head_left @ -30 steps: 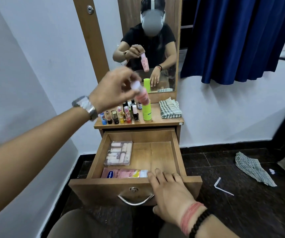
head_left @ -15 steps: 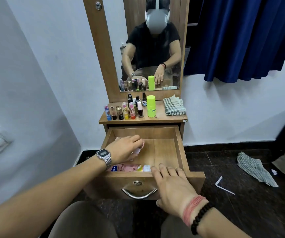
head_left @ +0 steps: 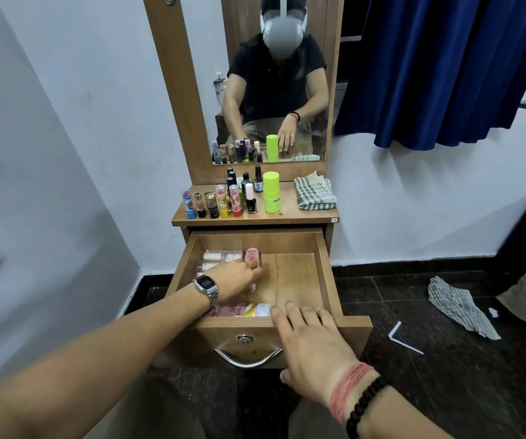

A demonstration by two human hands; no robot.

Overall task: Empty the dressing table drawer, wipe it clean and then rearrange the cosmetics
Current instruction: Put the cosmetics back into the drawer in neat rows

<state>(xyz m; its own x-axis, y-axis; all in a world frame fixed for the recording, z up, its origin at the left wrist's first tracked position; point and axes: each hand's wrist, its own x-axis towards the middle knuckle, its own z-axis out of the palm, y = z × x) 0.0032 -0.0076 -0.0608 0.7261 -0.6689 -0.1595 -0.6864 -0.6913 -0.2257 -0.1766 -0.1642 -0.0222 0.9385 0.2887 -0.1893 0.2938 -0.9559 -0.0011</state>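
Observation:
The wooden drawer (head_left: 327, 267) of the dressing table is pulled out. My left hand (head_left: 236, 278), with a watch on the wrist, reaches into it and holds a pink bottle (head_left: 251, 255) that lies flat on the drawer floor beside a clear pouch (head_left: 220, 257) of small items. A pink packet (head_left: 242, 310) lies along the drawer's front wall. My right hand (head_left: 312, 346) rests flat on the drawer's front rim, fingers apart, thumb on the front face above the metal handle (head_left: 249, 359). Lipsticks and nail polishes (head_left: 220, 202) and a green bottle (head_left: 271, 192) stand on the tabletop.
A folded checked cloth (head_left: 315, 191) lies on the tabletop's right side, below the mirror (head_left: 274, 90). On the dark floor to the right lie another checked cloth (head_left: 457, 307) and a bent white strip (head_left: 404, 339). A blue curtain (head_left: 445, 68) hangs at the right.
My left hand has brought the pink bottle down from in front of the mirror into the drawer and laid it beside the clear pouch. My right hand has stayed on the drawer front.

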